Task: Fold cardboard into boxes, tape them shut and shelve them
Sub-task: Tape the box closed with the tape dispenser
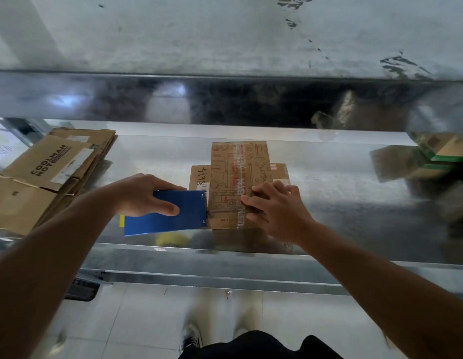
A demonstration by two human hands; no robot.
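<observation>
While the left hand (145,195) grips the blue tape dispenser (173,218), thumb on its top face, the dispenser's toothed end touches the left side of the box (238,172). The box sits on the metal shelf (341,182), atop a flatter carton (199,177), with a tape strip along its lid. The right hand (274,211) rests on the box's near right corner, bent fingers pressing the tape. Flattened cardboard (44,172) is stacked at the left.
</observation>
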